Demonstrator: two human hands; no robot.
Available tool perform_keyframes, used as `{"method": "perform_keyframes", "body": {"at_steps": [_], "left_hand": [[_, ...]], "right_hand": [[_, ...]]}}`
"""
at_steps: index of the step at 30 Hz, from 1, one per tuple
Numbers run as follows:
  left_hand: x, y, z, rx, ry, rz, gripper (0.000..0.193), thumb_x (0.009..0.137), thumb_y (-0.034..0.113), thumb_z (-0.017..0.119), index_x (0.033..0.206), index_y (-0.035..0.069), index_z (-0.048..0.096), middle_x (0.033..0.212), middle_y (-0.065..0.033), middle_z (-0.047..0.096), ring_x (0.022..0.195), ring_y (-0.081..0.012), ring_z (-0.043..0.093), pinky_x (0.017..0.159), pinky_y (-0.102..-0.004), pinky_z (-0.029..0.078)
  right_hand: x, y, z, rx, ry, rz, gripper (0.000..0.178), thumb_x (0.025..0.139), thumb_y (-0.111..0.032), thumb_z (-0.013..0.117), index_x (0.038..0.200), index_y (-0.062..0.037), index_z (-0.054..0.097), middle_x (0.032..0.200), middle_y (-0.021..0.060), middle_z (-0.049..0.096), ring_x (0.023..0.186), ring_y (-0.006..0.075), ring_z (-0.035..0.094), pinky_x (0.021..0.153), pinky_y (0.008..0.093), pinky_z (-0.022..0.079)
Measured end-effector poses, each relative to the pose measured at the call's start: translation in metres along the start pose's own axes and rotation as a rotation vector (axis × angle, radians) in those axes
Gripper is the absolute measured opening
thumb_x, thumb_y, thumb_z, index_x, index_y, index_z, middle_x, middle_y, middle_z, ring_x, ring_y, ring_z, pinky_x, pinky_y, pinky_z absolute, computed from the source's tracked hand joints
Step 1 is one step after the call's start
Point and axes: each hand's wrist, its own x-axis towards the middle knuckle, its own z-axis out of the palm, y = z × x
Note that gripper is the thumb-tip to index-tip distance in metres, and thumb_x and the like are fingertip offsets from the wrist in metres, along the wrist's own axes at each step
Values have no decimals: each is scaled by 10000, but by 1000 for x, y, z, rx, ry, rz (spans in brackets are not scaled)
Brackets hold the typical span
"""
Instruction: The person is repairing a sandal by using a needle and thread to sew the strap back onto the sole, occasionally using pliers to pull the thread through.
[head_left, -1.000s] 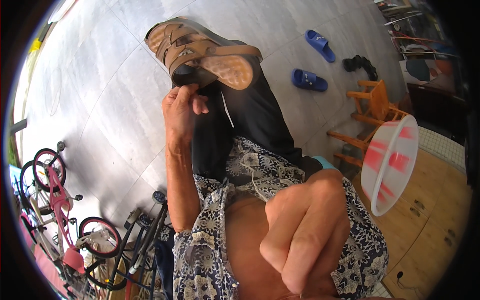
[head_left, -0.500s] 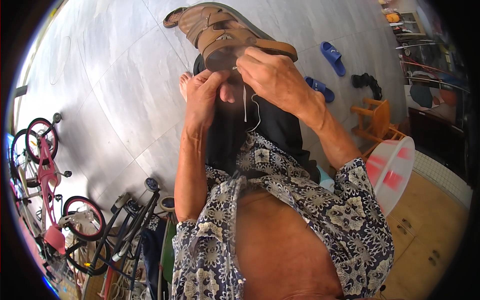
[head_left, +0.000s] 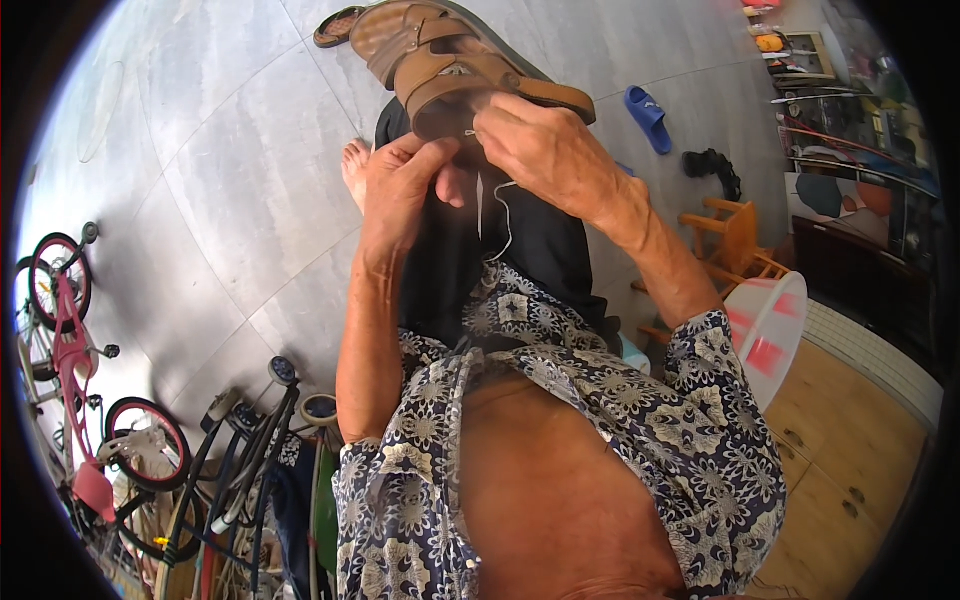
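A brown strapped sandal rests over my dark-trousered legs, its open end toward me. My left hand is closed at its near edge, thumb pressed against the fingers on the strap rim. Against the other side of this opening, my right hand is pinched shut; what lies between its fingertips is hidden. A small pale tip shows beside them, too small to name. White thread hangs in a loop below the right hand, and a straight pale strand dangles between both hands.
Part of another sandal lies on the grey tiled floor. To the right are a blue slipper, black footwear, a wooden stool and a white-and-red tub. A pink bicycle and folded dark frames stand left.
The view has shifted slightly, so the surroundings appear farther left. Both hands keep nearly the same place on the sandal. The second blue slipper is now mostly hidden behind my right hand.
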Motion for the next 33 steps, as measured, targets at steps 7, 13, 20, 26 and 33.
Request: {"method": "perform_keyframes", "body": {"at_steps": [7,13,20,26,33], "left_hand": [[-3,4,6,37,21,18,266,1052,235,710,953,-10,739,608,-42,629,546,-164,632,826,-341,582],[-16,11,10,141,44,-19,275,1063,202,715,1133,-61,755,706,-31,669,612,-129,649,731,-286,572],[-31,26,31,417,256,262,202,1049,126,733,1173,-32,756,824,-26,714,707,-99,642,676,-258,522],[-8,75,32,979,157,862,275,967,-4,766,1240,33,759,1098,-64,721,857,-143,709,711,-296,565],[1,86,34,1208,-8,764,326,959,18,775,1280,60,728,1186,-93,729,899,-250,760,749,-347,607]], "right_hand": [[-5,-1,-5,-4,72,74,106,927,-49,746,931,-27,642,939,122,638,825,316,707,703,407,594],[2,2,3,68,207,100,74,952,-52,735,977,-23,672,910,122,674,764,321,700,689,419,596],[-2,-6,4,547,177,494,122,1069,-99,686,1069,22,678,922,75,742,751,145,752,665,285,609],[1,0,0,784,194,572,174,1077,-147,691,1098,26,689,874,56,729,757,142,744,681,279,609],[2,0,-2,893,189,536,187,1080,-171,689,1090,15,707,828,53,712,730,133,724,688,286,615]]}}
